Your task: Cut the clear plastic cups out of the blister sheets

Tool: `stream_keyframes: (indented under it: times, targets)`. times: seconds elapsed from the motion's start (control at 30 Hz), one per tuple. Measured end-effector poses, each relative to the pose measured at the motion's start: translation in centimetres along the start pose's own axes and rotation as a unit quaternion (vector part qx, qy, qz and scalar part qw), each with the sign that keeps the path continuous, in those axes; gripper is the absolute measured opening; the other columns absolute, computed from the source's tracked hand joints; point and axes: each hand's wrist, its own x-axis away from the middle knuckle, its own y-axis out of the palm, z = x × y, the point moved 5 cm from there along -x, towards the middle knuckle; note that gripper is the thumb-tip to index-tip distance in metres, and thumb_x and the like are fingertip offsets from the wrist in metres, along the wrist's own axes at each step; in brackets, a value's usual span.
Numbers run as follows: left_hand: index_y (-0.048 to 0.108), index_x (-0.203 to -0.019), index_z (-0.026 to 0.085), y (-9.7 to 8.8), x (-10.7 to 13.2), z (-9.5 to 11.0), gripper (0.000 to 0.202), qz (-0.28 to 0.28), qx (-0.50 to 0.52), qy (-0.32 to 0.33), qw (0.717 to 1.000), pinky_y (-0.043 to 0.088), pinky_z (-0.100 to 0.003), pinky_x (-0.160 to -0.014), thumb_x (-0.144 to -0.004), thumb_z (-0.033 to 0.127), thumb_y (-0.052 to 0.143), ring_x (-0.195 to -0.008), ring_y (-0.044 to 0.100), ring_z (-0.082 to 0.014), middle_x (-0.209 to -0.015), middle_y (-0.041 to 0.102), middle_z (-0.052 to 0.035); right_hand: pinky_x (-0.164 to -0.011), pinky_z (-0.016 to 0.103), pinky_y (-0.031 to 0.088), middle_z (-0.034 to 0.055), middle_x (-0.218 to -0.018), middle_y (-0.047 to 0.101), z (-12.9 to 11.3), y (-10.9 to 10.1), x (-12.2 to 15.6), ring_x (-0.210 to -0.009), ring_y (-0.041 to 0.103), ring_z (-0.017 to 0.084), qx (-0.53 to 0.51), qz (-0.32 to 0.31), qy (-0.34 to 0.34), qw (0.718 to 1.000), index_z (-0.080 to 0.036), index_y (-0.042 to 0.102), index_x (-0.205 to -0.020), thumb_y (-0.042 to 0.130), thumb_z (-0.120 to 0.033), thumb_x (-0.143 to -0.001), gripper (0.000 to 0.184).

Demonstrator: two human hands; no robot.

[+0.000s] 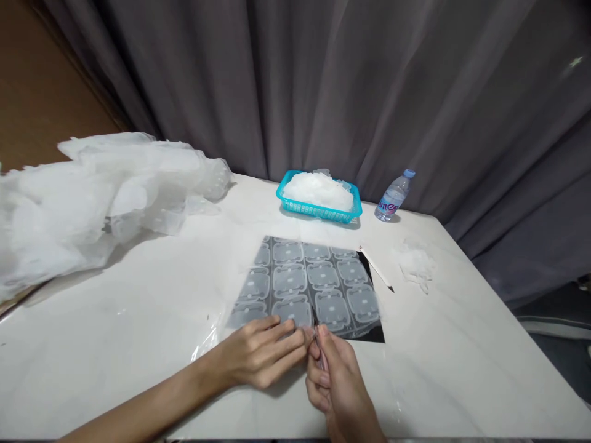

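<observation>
A clear plastic sheet (289,280) with rows of rounded-square moulded shapes lies over a black backing (375,334) in the middle of the table. My left hand (268,352) rests on the near edge of the sheet, its bent fingers gathered there and the thumb hidden. My right hand (342,383) is closed around a thin pinkish tool (322,355), whose kind I cannot make out. Its tip is at the sheet's near edge, beside my left fingertips. A narrow dark gap runs up the sheet from that spot.
A turquoise basket (318,212) heaped with white translucent pieces stands at the back, beside a water bottle (393,195). A white pen-like stick (376,268) and a small clear plastic heap (415,263) lie right. A large pile of translucent plastic (115,191) covers the table's (466,344) back left.
</observation>
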Motion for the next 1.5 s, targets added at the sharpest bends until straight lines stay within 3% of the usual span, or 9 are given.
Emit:
stream_keyframes:
  times: [0.23, 0.83, 1.13, 1.33, 1.5]
  targets:
    - [0.069, -0.083, 0.014, 0.0, 0.0, 0.0, 0.031, -0.017, 0.009, 0.004, 1.000, 0.052, -0.027, -0.068, -0.102, 0.005, 0.045, -0.076, 0.071, -0.0158, -0.083, 0.075, -0.0046, -0.035, 0.013, 0.011, -0.0104, -0.062, 0.043, 0.0, 0.0, -0.2, -0.042, 0.023, 0.000, 0.016, -0.030, -0.012, 0.999, -0.020, 0.049, -0.076, 0.085, -0.077, -0.061, 0.069]
    - [0.067, -0.077, 0.015, -0.4, -0.8, 0.0, 0.040, -0.004, 0.013, 0.004, 1.000, 0.053, -0.027, -0.064, -0.105, 0.007, 0.040, -0.069, 0.071, -0.0145, -0.074, 0.073, -0.0024, -0.039, 0.014, 0.010, -0.0089, -0.065, 0.046, 0.1, 0.2, -0.4, -0.043, 0.023, 0.000, 0.011, -0.013, -0.010, 1.000, -0.020, 0.052, -0.080, 0.085, -0.078, -0.060, 0.070]
    - [0.067, -0.075, 0.015, -0.1, -0.3, 0.0, 0.040, 0.000, 0.025, 0.012, 1.000, 0.049, -0.029, -0.055, -0.103, 0.007, 0.040, -0.063, 0.067, -0.0155, -0.070, 0.068, -0.0031, -0.042, 0.013, 0.013, -0.0085, -0.066, 0.050, -1.1, 1.1, -0.7, -0.046, 0.027, -0.001, 0.000, 0.014, -0.011, 1.000, -0.018, 0.055, -0.083, 0.092, -0.073, -0.051, 0.073]
    - [0.064, -0.072, 0.015, -0.1, -0.3, 0.1, 0.040, -0.013, 0.028, 0.007, 0.999, 0.049, -0.028, -0.059, -0.103, 0.006, 0.039, -0.064, 0.066, -0.0151, -0.071, 0.067, -0.0035, -0.043, 0.013, 0.013, -0.0091, -0.066, 0.050, -1.4, 0.9, -1.0, -0.047, 0.028, -0.001, -0.002, 0.016, -0.005, 1.000, -0.018, 0.055, -0.086, 0.095, -0.070, -0.050, 0.075]
    - [0.065, -0.074, 0.014, -0.2, -0.1, -0.2, 0.032, -0.001, 0.022, 0.012, 1.000, 0.042, -0.028, -0.051, -0.100, 0.007, 0.047, -0.062, 0.063, -0.0147, -0.069, 0.065, -0.0028, -0.042, 0.014, 0.012, -0.0084, -0.066, 0.050, -1.5, 1.0, -1.1, -0.047, 0.028, -0.001, 0.015, 0.013, -0.012, 1.000, -0.018, 0.054, -0.079, 0.094, -0.071, -0.050, 0.073]
